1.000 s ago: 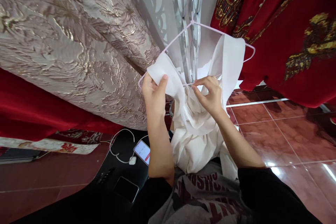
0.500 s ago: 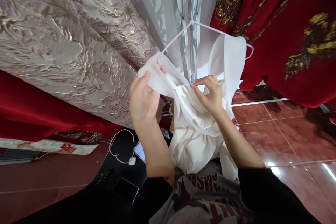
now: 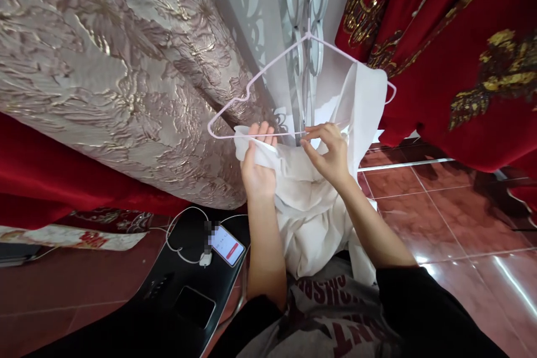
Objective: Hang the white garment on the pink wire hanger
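A pale pink clothes hanger (image 3: 274, 61) is in front of me, its left arm bare and its lower bar running across. A sheer white garment (image 3: 369, 100) drapes over the hanger's right arm and falls in folds to my lap. At the hanger's lower left, my left hand (image 3: 259, 165) grips the garment's other shoulder edge between thumb and fingers, just below the bar. My right hand (image 3: 329, 151) pinches the middle of the lower bar with thumb and fingertips.
Beige floral fabric (image 3: 126, 67) hangs at left and red gold-trimmed fabric (image 3: 461, 56) at right. Behind the hanger stands a pale ornamental metal frame (image 3: 297, 56). A black seat (image 3: 168, 302) holds a lit phone (image 3: 227, 245), a dark phone (image 3: 195, 306) and a white cable (image 3: 170, 232).
The garment's left shoulder has come off the hanger's left arm, leaving it bare. My left hand has moved right and down with the fabric. My right hand stays on the bar.
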Demonstrator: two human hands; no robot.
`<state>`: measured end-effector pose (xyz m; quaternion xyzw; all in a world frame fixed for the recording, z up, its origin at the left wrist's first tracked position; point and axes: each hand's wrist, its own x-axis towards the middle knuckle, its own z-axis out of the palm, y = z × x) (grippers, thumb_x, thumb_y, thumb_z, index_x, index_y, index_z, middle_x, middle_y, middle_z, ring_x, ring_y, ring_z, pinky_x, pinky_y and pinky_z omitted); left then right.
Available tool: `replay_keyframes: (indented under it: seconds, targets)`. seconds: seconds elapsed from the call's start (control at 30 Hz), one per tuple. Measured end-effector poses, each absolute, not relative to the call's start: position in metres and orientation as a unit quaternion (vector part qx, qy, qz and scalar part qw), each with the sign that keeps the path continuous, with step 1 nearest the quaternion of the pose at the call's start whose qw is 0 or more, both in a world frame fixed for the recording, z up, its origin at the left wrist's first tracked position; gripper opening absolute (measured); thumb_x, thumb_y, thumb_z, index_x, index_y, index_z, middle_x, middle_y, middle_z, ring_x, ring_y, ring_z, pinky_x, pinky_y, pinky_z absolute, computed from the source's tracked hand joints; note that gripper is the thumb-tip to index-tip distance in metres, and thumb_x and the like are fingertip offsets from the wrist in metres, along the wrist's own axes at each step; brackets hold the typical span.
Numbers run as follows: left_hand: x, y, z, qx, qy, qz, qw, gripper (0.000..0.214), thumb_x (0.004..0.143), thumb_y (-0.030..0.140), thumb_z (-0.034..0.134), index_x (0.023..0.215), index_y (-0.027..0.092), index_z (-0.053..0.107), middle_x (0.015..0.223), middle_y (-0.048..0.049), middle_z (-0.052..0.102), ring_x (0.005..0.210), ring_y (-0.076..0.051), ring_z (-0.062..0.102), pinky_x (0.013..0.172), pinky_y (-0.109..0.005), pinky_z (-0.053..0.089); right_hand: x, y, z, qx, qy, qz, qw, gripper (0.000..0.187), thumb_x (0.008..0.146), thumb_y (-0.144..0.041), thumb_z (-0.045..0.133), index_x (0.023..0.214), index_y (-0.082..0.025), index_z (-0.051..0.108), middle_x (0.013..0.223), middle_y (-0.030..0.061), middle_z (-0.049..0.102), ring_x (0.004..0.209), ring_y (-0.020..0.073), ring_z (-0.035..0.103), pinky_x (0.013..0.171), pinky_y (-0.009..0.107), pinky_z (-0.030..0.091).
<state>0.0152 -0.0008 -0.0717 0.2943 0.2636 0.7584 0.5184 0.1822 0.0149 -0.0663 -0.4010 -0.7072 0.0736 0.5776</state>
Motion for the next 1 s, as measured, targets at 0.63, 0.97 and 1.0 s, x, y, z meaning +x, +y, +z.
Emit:
replay_keyframes:
  seconds: [0.63,0.97,1.0]
  targets:
    - [0.027,-0.003,-0.058,0.309,0.272,0.772,0.484,0.037,0.081,0.049,0.084,0.091,0.023,0.059,0.089,-0.0040,0.063,0.098,-0.020,0.072,0.061,-0.020,0.054,0.255,0.030,0.014,-0.480,-0.571,0.280,0.604,0.026,0.091,-0.042,0.066,0.080,-0.018,0.064,0.070,-0.0001,0.053,0.069,0.0137,0.053,0.071,0.031,0.047]
    - [0.026,-0.004,-0.055,0.303,0.274,0.764,0.499,0.036,0.079,0.046,0.085,0.091,0.024,0.058,0.086,-0.0026,0.062,0.097,-0.020,0.072,0.058,-0.020,0.051,0.331,0.049,0.042,-0.416,-0.490,0.408,0.648,0.010,0.085,-0.027,0.054,0.076,-0.028,0.055,0.073,0.0031,0.044,0.066,0.0166,0.042,0.068,0.034,0.044]
    - [0.026,-0.004,-0.055,0.304,0.281,0.763,0.496,0.037,0.080,0.046,0.084,0.091,0.024,0.058,0.085,-0.0027,0.062,0.098,-0.020,0.071,0.058,-0.021,0.051,0.342,0.049,0.038,-0.423,-0.470,0.374,0.678,0.012,0.084,-0.025,0.053,0.073,-0.027,0.052,0.073,0.0028,0.042,0.063,0.0156,0.038,0.064,0.034,0.041]
